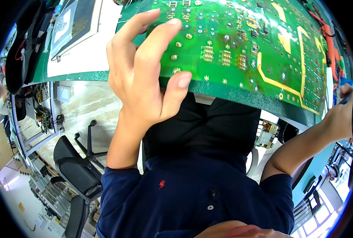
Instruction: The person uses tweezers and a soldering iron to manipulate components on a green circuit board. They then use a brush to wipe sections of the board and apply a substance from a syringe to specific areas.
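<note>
The green worktop (pixel 232 97) bears the large green circuit board (pixel 220 39), which lies before the person near the front edge. The left hand (pixel 138 79), thumb and fingers spread wide, crosses the board's left edge with nothing visibly pinched; contact is uncertain. The right hand (pixel 346 107) is at the far right; its grip cannot be told. Pad rows (pixel 226 58) appear unfilled, while dark components (pixel 265 30) are already mounted: seemingly part-finished, the remainder indeterminable.
</note>
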A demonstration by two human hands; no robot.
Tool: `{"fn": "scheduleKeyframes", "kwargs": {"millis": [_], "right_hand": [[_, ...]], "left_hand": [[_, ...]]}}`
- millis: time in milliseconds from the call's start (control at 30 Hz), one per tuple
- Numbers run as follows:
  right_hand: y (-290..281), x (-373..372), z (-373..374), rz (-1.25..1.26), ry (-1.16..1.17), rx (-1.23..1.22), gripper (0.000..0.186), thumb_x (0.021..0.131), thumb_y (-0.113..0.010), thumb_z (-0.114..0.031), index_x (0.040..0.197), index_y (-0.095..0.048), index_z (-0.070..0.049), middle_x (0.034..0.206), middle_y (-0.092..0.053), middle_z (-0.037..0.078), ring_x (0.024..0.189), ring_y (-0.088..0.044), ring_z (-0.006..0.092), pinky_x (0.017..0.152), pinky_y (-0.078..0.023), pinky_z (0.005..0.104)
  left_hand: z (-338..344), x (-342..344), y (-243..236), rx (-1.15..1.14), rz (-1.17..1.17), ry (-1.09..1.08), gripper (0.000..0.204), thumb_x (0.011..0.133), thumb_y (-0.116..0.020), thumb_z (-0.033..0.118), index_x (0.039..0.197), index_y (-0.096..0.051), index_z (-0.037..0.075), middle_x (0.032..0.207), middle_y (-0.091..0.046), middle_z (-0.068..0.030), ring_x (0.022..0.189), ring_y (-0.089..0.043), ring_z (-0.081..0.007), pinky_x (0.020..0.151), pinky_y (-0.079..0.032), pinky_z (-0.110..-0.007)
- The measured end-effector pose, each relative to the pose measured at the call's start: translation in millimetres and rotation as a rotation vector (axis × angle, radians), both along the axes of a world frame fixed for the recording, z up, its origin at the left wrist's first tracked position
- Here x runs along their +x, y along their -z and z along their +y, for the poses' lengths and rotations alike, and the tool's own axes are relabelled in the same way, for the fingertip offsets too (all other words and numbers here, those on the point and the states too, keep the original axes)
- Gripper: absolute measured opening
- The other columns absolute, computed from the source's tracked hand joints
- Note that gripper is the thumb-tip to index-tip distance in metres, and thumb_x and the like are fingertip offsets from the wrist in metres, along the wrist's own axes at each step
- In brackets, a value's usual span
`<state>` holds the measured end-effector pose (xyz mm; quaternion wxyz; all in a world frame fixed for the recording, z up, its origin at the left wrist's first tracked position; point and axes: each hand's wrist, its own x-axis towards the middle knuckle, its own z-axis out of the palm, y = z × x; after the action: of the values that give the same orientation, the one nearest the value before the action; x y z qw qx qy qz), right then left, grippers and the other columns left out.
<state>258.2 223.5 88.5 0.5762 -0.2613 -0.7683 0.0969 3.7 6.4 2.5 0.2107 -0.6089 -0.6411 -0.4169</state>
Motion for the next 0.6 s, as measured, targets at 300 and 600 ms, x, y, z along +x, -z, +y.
{"fn": "scheduleKeyframes", "kwargs": {"millis": [300, 600], "right_hand": [[3, 11, -115, -0.306, -0.537, -0.287, 0.111, 0.061, -0.074, -0.062, 0.135, -0.038, 0.014, 0.111, -0.052, 0.018, 0.1, -0.053, 0.0256, 0.075, -0.045, 0.0333], [21, -14, -181, -0.381, -0.313, 0.107, 0.039, 0.085, -0.068, -0.022, 0.113, -0.061, 0.005, 0.081, -0.061, 0.012, 0.07, -0.058, 0.0198, 0.061, -0.046, 0.0283]], "left_hand": [[-1, 4, -2, 0.082, 0.005, -0.02, 0.042, 0.087, -0.058, 0.03, 0.12, -0.056, 0.005, 0.122, -0.055, -0.0161, 0.107, -0.053, -0.0331, 0.092, -0.041, -0.039], [-12, 4, -9, 0.098, -0.055, -0.005, 0.048, 0.081, -0.063, 0.023, 0.123, -0.051, 0.003, 0.117, -0.051, -0.0215, 0.099, -0.053, -0.0391, 0.082, -0.044, -0.043]]}}
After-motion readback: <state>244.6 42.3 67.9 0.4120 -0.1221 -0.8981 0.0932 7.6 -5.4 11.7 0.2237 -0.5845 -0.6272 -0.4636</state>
